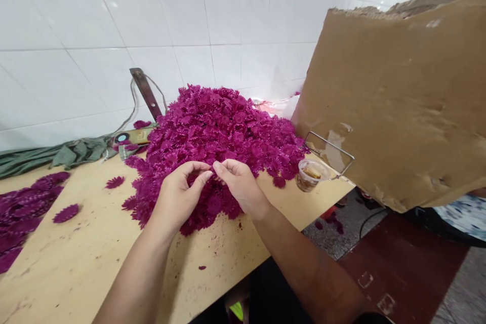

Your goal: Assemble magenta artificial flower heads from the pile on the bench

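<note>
My left hand [184, 187] and my right hand [239, 182] meet fingertip to fingertip in front of a large heap of magenta flower-shaped pieces [220, 116] with fringed edges. Thumb and index finger are pinched together on both hands. Whatever sits between the fingertips is too small and too close in colour to the heap to name. The heap lies on a pale yellowish tabletop [228, 248], and its front edge spreads out beneath both hands. Two single flower pieces, one [115, 182] nearer the heap and one [66, 213] farther left, lie on the tabletop.
A clear plastic cup [304, 182] with brownish contents stands by a bent wire frame [347, 167]. Upright at the right is a big cardboard sheet [398, 91]. More magenta pieces [26, 212] lie far left, near a green cloth [76, 152]. A metal bar [146, 93] leans by the tiled wall.
</note>
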Demonstrator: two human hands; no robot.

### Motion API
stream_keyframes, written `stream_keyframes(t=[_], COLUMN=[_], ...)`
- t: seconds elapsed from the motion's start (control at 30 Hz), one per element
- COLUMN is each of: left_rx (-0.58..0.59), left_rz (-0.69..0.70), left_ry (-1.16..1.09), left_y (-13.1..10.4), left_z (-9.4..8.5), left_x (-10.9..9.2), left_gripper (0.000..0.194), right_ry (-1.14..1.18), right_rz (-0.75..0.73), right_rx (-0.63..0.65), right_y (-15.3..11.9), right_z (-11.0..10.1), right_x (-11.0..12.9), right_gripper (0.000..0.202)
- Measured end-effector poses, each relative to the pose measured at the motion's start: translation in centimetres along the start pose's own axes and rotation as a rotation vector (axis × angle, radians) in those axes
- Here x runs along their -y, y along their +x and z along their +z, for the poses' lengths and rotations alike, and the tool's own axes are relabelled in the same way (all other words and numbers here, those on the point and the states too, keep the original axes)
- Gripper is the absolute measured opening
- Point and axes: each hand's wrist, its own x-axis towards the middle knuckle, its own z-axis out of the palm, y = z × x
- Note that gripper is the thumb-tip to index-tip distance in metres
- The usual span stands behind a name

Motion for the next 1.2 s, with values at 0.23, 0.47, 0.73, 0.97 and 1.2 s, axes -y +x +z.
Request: stream_keyframes(t=[0.23, 0.47, 0.73, 0.97, 1.2], left_rx=[-0.268, -0.46, -0.306, 0.015, 0.124], left_rz=[-0.018, -0.234, -0.03, -0.074, -0.196], left_ry=[0.134, 0.032, 0.105, -0.162, -0.469], left_y=[0.7, 3.5, 1.6, 0.1, 0.1], left_z=[0.6, -3.7, -1.5, 1.0, 1.6], left_x=[0.8, 3.5, 2.1, -0.3, -0.1], left_gripper=[0.013, 0.01, 0.022, 0.023, 0.032], right_ry=[-0.078, 0.051, 0.223, 0.154, 0.219], right_rz=[-0.054, 0.034, 0.141, 0.037, 0.079], right_rx=[-0.056, -0.088, -0.018, -0.019, 0.003], right_y=[-0.6, -0.7, 0.1, 0.5, 0.5], right_z=[0.9, -0.9, -0.6, -0.7, -0.7], right_x=[0.3, 0.5, 0.1, -0.8, -0.6], right_gripper=[0.024, 0.021, 0.016, 0.024, 0.041])
